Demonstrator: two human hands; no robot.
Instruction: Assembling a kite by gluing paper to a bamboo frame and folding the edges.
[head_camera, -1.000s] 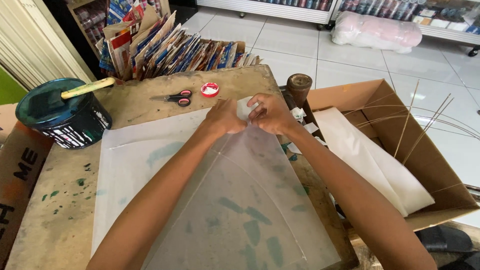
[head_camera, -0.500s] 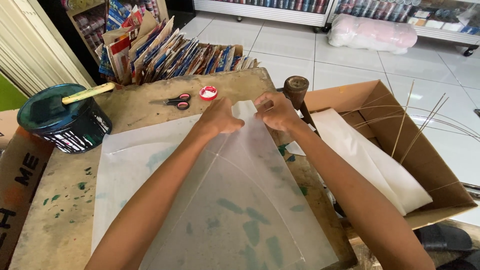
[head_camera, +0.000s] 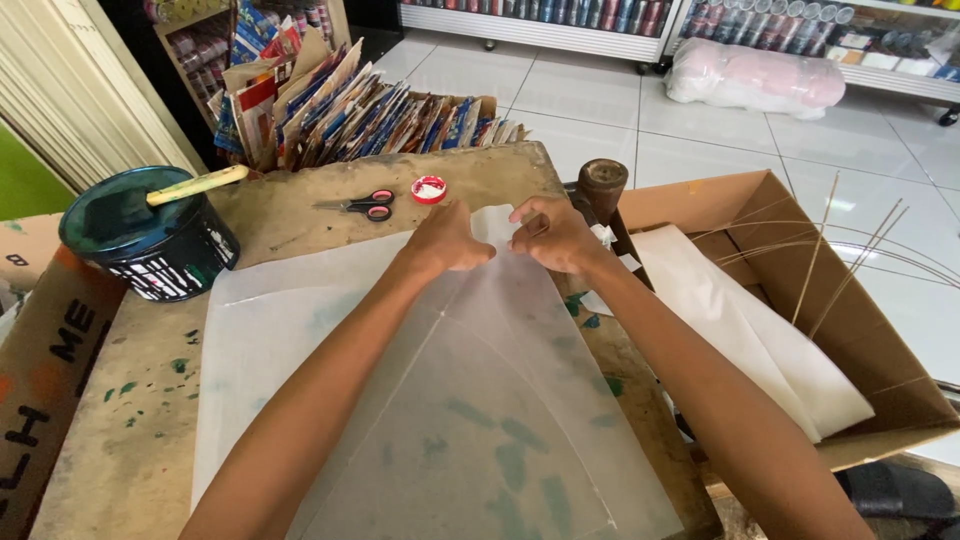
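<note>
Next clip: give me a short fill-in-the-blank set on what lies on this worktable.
1. Both hands, left hand and right hand, press on a translucent sheet of ____.
2. The scissors have ____ handles.
3. A stick rests across the dark paint ____ at the table's left.
4. Thin bamboo sticks lean out of the cardboard ____.

Missing words: paper; red; bucket; box

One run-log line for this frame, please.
left hand: pressing translucent paper sheet | right hand: pinching sheet's top edge | nearby: scissors, paint bucket
</note>
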